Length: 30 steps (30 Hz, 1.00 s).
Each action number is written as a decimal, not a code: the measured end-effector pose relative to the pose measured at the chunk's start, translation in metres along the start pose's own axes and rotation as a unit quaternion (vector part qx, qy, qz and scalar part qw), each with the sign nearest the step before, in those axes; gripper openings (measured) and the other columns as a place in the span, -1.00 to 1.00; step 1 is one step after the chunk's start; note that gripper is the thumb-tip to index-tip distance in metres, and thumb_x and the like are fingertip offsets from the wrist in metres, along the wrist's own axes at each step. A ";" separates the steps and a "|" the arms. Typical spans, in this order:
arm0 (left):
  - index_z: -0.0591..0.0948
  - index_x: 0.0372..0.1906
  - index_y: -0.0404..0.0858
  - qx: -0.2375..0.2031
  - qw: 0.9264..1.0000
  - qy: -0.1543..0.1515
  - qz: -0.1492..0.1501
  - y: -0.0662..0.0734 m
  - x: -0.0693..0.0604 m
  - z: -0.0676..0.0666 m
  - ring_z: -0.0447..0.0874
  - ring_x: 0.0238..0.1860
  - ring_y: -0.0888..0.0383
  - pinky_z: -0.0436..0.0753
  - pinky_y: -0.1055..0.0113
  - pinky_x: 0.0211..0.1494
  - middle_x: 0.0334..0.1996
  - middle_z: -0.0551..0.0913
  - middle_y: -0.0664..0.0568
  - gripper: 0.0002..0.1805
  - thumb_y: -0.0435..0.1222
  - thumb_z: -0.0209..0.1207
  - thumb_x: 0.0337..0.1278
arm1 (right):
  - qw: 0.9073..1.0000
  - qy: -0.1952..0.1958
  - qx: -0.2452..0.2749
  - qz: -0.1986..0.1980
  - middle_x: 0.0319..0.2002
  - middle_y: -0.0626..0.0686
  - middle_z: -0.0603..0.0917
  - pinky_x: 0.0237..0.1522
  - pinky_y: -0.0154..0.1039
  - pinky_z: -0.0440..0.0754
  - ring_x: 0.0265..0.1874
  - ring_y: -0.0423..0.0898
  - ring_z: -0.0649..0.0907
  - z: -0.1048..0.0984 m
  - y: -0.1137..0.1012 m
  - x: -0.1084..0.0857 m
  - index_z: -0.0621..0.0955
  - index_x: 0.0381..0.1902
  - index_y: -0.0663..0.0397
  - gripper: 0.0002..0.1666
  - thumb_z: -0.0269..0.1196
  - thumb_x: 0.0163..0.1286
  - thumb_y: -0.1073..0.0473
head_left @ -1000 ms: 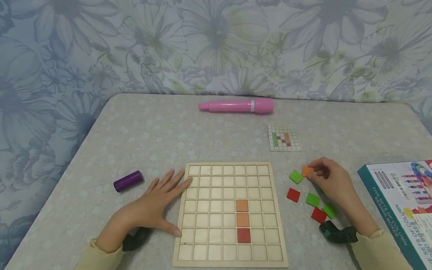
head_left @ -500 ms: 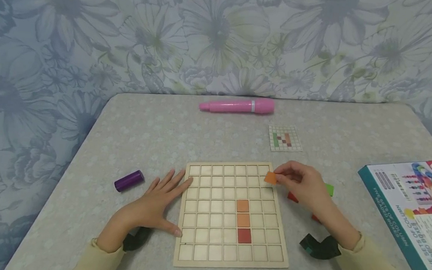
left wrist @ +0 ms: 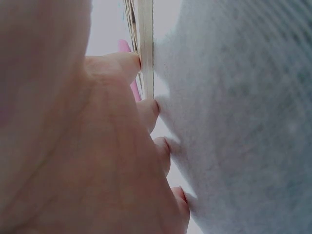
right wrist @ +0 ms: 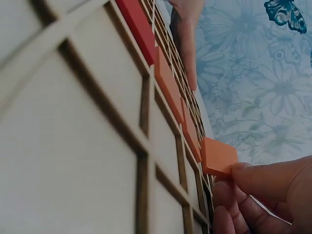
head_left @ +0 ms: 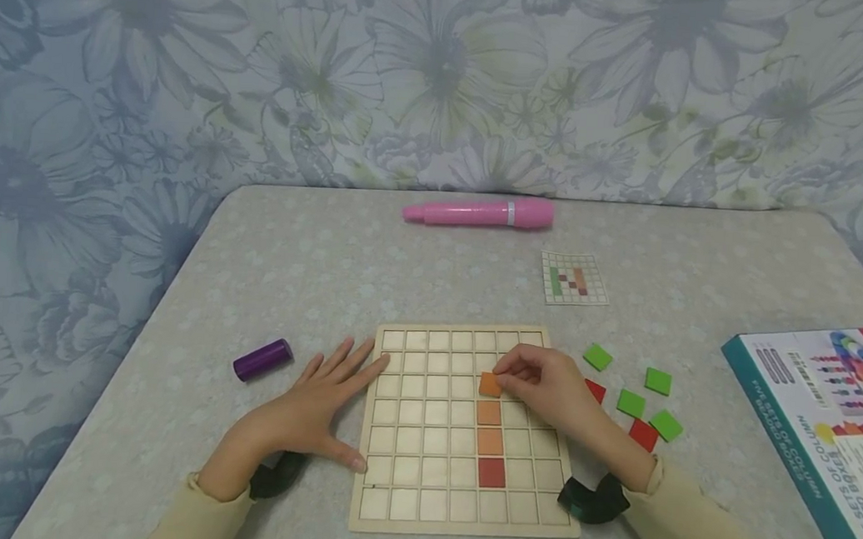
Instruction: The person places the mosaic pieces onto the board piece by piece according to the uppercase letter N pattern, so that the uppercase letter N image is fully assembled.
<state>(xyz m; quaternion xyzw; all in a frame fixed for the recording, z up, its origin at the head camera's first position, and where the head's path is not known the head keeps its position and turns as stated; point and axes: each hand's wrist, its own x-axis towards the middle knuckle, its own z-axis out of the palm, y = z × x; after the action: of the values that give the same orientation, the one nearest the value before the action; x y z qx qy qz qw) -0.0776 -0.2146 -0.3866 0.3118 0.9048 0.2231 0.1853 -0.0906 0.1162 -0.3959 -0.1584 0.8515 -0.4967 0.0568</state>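
A wooden grid board (head_left: 413,529) lies in the middle of the table. My left hand (head_left: 309,411) is spread flat at its left edge, fingertips and thumb touching the rim. Between thumb and fingers of my right hand (head_left: 554,391) I pinch an orange square tile (right wrist: 219,157), held tilted at the cell just above a column of set tiles. That column has two orange tiles (head_left: 489,428) and a red tile (head_left: 492,472) below them. Several green tiles (head_left: 631,404) and two red tiles (head_left: 643,435) lie loose right of the board, one red partly hidden by my right hand.
A small pattern card (head_left: 574,279) lies beyond the board's far right corner. Farther back is a pink marker-shaped tube (head_left: 476,212). A purple cylinder (head_left: 263,360) lies left of the board, and a teal-edged box (head_left: 826,431) at the far right.
My right hand picked up the orange tile from the loose pile and carried it left over the board to the column of tiles. My left hand stayed in place.
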 end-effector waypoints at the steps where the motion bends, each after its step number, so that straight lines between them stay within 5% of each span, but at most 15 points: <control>1: -0.05 0.49 -0.18 0.000 1.000 0.000 0.000 0.000 0.000 0.000 -0.43 0.40 -0.21 -0.29 -0.31 0.23 0.46 -0.26 -0.18 0.32 0.32 0.30 -0.38 | 1.000 0.001 -0.004 -0.001 -0.47 -0.13 0.63 -0.42 -0.30 0.54 -0.51 -0.19 0.57 0.001 0.001 0.000 0.66 -0.40 0.04 -0.90 0.34 0.17 0.35; 20: -0.05 0.49 -0.19 -0.002 1.000 -0.001 0.001 0.001 0.001 0.001 -0.43 0.40 -0.21 -0.29 -0.32 0.22 0.46 -0.26 -0.17 0.32 0.31 0.31 -0.39 | 0.995 -0.009 -0.090 -0.046 -0.34 -0.15 0.63 -0.33 -0.27 0.52 -0.40 -0.22 0.54 -0.002 -0.001 -0.002 0.71 -0.26 0.06 -0.83 0.34 0.17 0.34; 30: -0.05 0.49 -0.17 0.002 1.000 0.003 -0.001 0.000 0.001 0.001 -0.42 0.40 -0.20 -0.28 -0.31 0.22 0.46 -0.25 -0.16 0.32 0.33 0.30 -0.40 | 0.994 0.049 -0.095 0.000 -0.17 0.00 0.66 -0.26 -0.23 0.58 -0.26 -0.10 0.62 -0.059 0.009 -0.030 0.68 -0.13 0.11 -0.80 0.27 0.27 0.31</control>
<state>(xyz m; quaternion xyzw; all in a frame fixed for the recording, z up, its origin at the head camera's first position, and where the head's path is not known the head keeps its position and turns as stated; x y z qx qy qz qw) -0.0777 -0.2142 -0.3876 0.3108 0.9061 0.2217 0.1824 -0.0786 0.1785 -0.3759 -0.1388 0.8966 -0.4204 0.0000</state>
